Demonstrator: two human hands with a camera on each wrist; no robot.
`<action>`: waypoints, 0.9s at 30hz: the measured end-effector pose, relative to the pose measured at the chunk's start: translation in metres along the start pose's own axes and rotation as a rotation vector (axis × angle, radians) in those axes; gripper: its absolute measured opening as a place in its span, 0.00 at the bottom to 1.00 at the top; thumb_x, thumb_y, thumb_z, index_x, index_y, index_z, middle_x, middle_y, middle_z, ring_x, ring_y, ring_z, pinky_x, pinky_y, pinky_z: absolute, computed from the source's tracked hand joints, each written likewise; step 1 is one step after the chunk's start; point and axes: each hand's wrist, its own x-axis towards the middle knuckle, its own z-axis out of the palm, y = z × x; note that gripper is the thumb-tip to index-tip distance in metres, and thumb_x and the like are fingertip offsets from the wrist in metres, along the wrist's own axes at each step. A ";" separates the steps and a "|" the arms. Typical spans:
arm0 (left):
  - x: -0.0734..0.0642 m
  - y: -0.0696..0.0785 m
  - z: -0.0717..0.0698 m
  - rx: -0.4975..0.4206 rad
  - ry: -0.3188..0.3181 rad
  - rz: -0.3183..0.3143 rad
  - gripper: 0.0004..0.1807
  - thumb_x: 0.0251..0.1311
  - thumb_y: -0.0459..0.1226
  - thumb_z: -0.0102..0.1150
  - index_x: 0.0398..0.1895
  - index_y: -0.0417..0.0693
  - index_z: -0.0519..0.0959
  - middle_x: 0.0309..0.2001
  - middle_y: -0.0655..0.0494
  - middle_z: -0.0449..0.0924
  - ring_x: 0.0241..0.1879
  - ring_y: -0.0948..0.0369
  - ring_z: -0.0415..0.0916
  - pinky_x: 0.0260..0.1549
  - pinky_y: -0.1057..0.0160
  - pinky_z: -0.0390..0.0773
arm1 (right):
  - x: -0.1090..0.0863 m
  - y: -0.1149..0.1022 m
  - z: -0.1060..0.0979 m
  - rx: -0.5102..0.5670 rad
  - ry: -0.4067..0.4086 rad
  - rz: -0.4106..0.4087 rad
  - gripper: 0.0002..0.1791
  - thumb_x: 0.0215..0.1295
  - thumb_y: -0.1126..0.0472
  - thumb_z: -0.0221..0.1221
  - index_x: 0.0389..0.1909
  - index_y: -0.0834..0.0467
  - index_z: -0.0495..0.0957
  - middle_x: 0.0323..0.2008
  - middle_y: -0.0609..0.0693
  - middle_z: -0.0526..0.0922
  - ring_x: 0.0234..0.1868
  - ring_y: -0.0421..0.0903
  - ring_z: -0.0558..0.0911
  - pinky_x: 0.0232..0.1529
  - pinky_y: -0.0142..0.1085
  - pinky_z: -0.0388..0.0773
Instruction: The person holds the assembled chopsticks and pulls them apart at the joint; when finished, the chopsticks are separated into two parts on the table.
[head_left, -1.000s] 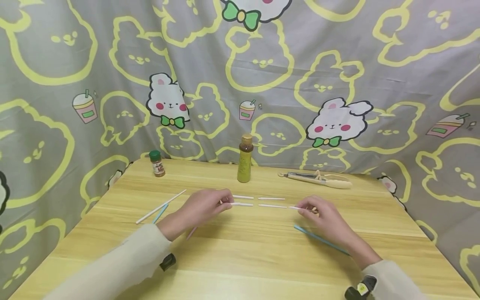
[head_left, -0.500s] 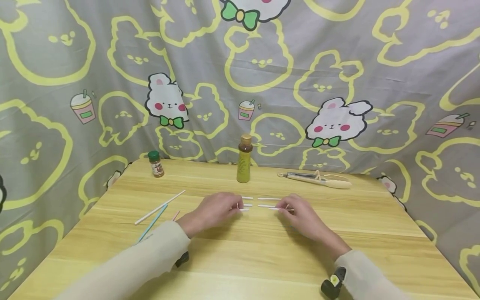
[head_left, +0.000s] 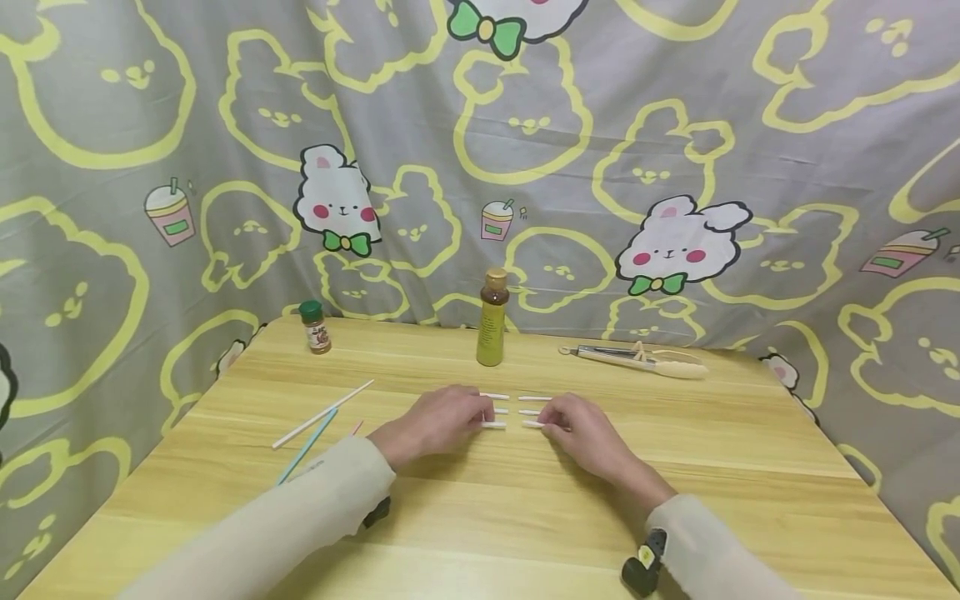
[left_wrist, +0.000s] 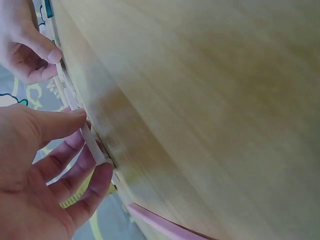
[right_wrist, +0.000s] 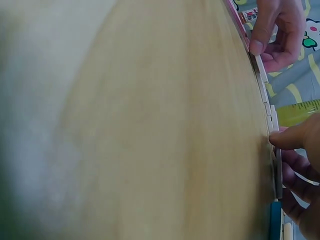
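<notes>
My left hand (head_left: 442, 421) pinches a short white straw (head_left: 493, 425) between thumb and fingers, low over the wooden table. My right hand (head_left: 581, 433) holds a second short white straw (head_left: 532, 424), end to end with the first across a small gap. Just behind these lie two more rows of white straws, partly covered by the hands. Up close in the left wrist view, the thumb and fingertips grip the left white straw (left_wrist: 94, 145) along its length. In the right wrist view, thumb and fingers hold the right white straw (right_wrist: 278, 172).
To the left lie a long white straw (head_left: 322, 414), a blue straw (head_left: 309, 446) and a pink straw (head_left: 357, 427). Another blue straw (right_wrist: 275, 220) is near my right hand. At the back stand a green-capped spice jar (head_left: 315, 327), a sauce bottle (head_left: 491, 325) and tongs (head_left: 633, 360).
Both hands have come inward and slightly toward me, carrying their white straws from beside the second row to a third row in front. The right-hand blue straw is now covered in the head view.
</notes>
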 end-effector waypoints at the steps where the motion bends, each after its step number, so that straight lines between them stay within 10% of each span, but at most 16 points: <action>1: 0.000 0.000 0.000 0.001 -0.004 -0.006 0.05 0.76 0.35 0.67 0.49 0.54 0.87 0.45 0.57 0.87 0.45 0.56 0.85 0.43 0.54 0.85 | 0.000 0.000 0.000 -0.005 -0.001 0.001 0.04 0.72 0.68 0.69 0.42 0.55 0.88 0.42 0.47 0.87 0.45 0.42 0.84 0.53 0.46 0.84; 18: 0.000 -0.003 -0.004 -0.045 0.016 -0.014 0.07 0.75 0.33 0.65 0.50 0.51 0.87 0.48 0.55 0.88 0.51 0.54 0.86 0.51 0.50 0.87 | 0.000 -0.005 0.000 -0.040 -0.014 0.010 0.06 0.72 0.68 0.68 0.39 0.53 0.88 0.39 0.45 0.85 0.44 0.42 0.83 0.52 0.48 0.85; 27: -0.030 -0.047 -0.028 -0.119 0.089 -0.134 0.10 0.75 0.33 0.65 0.54 0.47 0.87 0.50 0.52 0.90 0.53 0.52 0.87 0.57 0.47 0.86 | 0.000 -0.006 0.002 -0.048 -0.013 0.020 0.06 0.72 0.68 0.68 0.40 0.53 0.88 0.39 0.45 0.85 0.45 0.43 0.83 0.54 0.48 0.84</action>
